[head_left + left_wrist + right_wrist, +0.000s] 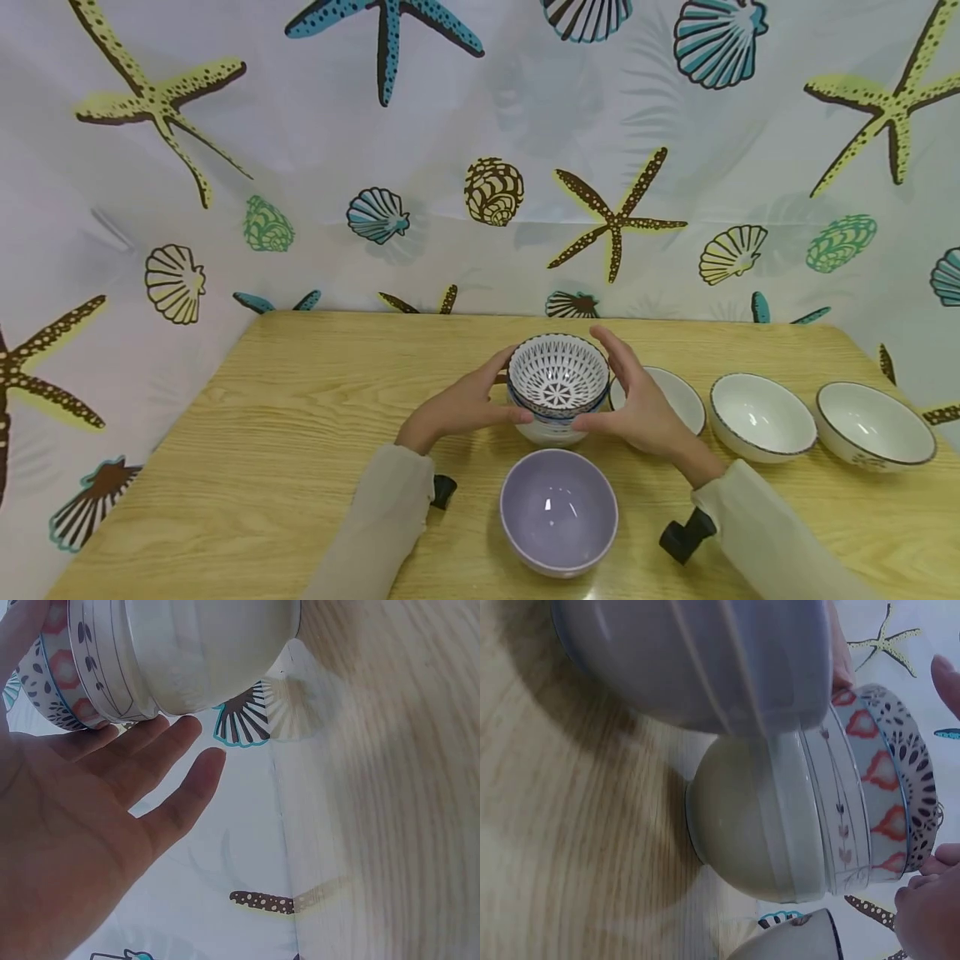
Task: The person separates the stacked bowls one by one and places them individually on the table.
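Note:
A stack of nested bowls stands mid-table, with a black-and-white patterned bowl [558, 375] on top. Beneath it come a red-patterned bowl [881, 784], a bowl with thin flower sprigs [844, 817] and a plain cream bowl [742, 817] at the bottom. My left hand [467, 406] curves around the stack's left side, fingers long and spread, fingertips right at the bowls' sides. On the other side is my right hand [637, 408], its index finger raised past the rim and its thumb near the front of the top bowl. Its other fingertips meet the top bowl's rim.
A glossy purple bowl [558, 512] sits in front of the stack. To the right stand three white bowls in a row: one partly behind my right hand [678, 400], a middle bowl [763, 417] and an outer bowl [873, 425]. A patterned curtain [450, 250] hangs behind the wooden table [300, 467].

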Demonstrator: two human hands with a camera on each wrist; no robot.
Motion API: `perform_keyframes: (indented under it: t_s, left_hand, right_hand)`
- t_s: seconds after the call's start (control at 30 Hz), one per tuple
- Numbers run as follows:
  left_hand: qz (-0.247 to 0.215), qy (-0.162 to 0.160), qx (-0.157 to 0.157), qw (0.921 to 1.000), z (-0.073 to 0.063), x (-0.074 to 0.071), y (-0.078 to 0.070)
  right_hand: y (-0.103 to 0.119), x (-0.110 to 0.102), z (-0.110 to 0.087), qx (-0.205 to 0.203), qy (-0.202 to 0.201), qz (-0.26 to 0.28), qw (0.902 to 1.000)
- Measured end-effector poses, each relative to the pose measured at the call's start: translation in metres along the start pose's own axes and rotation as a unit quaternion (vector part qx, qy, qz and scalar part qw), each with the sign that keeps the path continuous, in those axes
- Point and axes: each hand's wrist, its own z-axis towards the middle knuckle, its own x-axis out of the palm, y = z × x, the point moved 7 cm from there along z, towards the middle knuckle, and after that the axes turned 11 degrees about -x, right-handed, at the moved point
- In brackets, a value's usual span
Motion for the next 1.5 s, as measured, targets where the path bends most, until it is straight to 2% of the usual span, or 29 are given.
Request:
perform_keyframes:
  t_s: [0.13,0.47,0.57,0.73,1.1,1.33,1.5]
  left_hand:
    - [-0.001,-0.002,0.001,1.0000,-0.001,0.000,-0.002]
    - [0.004,-0.001,-0.007,1.0000,0.000,0.002,0.000]
    - [0.004,0.000,0.000,1.0000,0.000,0.002,-0.001]
    - [0.002,0.001,0.007,1.0000,-0.001,0.001,-0.002]
    - [0.004,-0.002,-0.002,1.0000,-0.002,0.001,-0.002]
    - [-0.002,0.000,-0.004,1.0000,-0.001,0.002,0.000]
    - [-0.004,0.004,-0.015,0.9999,0.002,0.005,0.004]
  right_hand:
    - [-0.008,0.000,0.004,0.018,0.016,0.003,0.9997]
    - [-0.017,0.002,0.009,0.033,0.039,0.039,0.9980]
    - [-0.021,0.004,0.009,0.039,0.044,0.039,0.9975]
    - [-0.027,0.006,0.009,0.053,0.045,0.036,0.9969]
    - [-0.027,0.013,0.012,0.061,0.027,0.064,0.9957]
    - [-0.028,0.014,0.012,0.063,0.015,0.005,0.9979]
    - [-0.028,0.015,0.010,0.043,0.004,-0.023,0.9988]
